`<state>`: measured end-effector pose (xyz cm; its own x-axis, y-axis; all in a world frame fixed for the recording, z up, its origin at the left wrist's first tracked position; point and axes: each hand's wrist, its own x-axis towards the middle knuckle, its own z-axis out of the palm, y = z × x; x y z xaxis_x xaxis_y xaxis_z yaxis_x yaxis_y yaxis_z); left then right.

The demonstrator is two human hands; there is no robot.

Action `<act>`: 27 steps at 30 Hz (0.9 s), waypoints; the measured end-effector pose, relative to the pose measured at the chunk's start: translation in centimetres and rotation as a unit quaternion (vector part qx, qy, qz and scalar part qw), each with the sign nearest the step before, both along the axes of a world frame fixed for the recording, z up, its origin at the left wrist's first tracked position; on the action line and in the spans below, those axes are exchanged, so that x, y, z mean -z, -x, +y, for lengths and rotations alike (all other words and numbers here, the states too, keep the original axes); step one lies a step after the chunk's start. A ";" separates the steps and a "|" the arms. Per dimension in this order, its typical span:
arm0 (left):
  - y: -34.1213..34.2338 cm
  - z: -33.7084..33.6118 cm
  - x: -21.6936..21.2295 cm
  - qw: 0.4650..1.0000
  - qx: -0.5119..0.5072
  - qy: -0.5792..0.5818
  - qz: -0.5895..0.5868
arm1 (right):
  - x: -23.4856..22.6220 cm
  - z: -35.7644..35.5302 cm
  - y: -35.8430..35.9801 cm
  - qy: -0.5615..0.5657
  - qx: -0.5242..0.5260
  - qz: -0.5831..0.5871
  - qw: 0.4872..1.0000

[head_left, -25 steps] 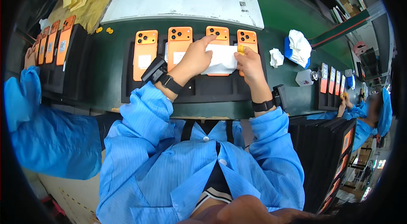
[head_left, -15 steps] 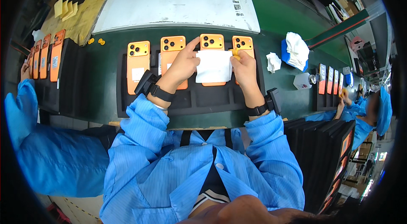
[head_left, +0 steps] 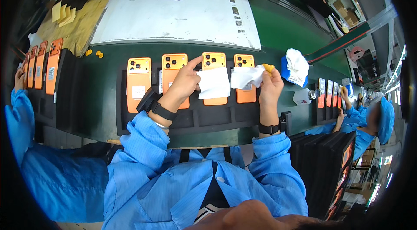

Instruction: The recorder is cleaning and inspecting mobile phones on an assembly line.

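Several orange phones lie back side up in a black tray (head_left: 204,119), camera blocks toward the far side. My left hand (head_left: 184,83) reaches over the phone (head_left: 220,101) third from the left. Its index finger is stretched to that phone's camera block, while the thumb side holds a white wipe (head_left: 213,85) spread across the phone's back. My right hand (head_left: 272,87), closed, pinches a second, crumpled white wipe (head_left: 246,76) above the rightmost phone (head_left: 246,96). Something yellow (head_left: 268,68) shows at its fingertips. Both wrists wear black bands with black boxes.
A blue box of white wipes (head_left: 296,67) and a clear bottle (head_left: 303,97) stand right of the tray. Small yellow rings (head_left: 99,54) lie at the far left. Co-workers' hands (head_left: 19,78) handle phones on both sides. Black trays (head_left: 321,165) are stacked at my right.
My right hand has moved right, away from the third phone, with a crumpled wipe now stretching from it. The left hand still holds its wipe there. The whole view has shifted slightly.
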<state>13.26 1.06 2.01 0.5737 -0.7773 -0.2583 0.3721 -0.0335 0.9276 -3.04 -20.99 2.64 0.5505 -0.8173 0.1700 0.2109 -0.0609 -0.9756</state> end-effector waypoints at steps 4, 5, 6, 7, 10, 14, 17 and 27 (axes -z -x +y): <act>1.2 0.0 0.1 0.996 -0.048 0.034 0.065 | -0.7 -1.4 2.9 0.006 0.032 -0.019 0.999; 1.7 0.1 0.2 0.991 -0.082 0.047 0.095 | -0.9 -1.4 3.5 -0.003 0.037 -0.020 0.999; 2.3 0.3 0.6 0.991 -0.082 0.046 0.091 | -1.0 -1.3 4.1 -0.013 0.042 -0.020 0.999; 3.0 0.6 1.1 0.991 -0.100 0.058 0.071 | -1.0 -1.3 4.7 -0.016 0.043 -0.022 0.999; 5.8 1.3 1.0 0.983 -0.137 0.083 0.085 | -0.2 -1.5 6.4 -0.017 0.048 -0.001 0.999; 8.3 1.4 -1.3 0.966 -0.172 0.124 0.145 | 0.1 -1.3 7.5 -0.041 0.037 -0.009 0.998; 8.5 -0.2 -1.8 0.956 -0.179 0.169 0.159 | 0.1 -0.6 7.5 -0.060 0.050 -0.029 0.997; 9.9 -5.1 -5.4 0.961 -0.148 0.224 0.059 | 0.0 1.0 9.2 -0.092 0.032 -0.060 0.993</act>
<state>3.32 -4.03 7.41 0.7739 -0.6332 -0.0119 0.4075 0.4835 0.7747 -12.26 -20.01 2.66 0.4802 -0.8738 0.0764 0.3287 0.0985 -0.9393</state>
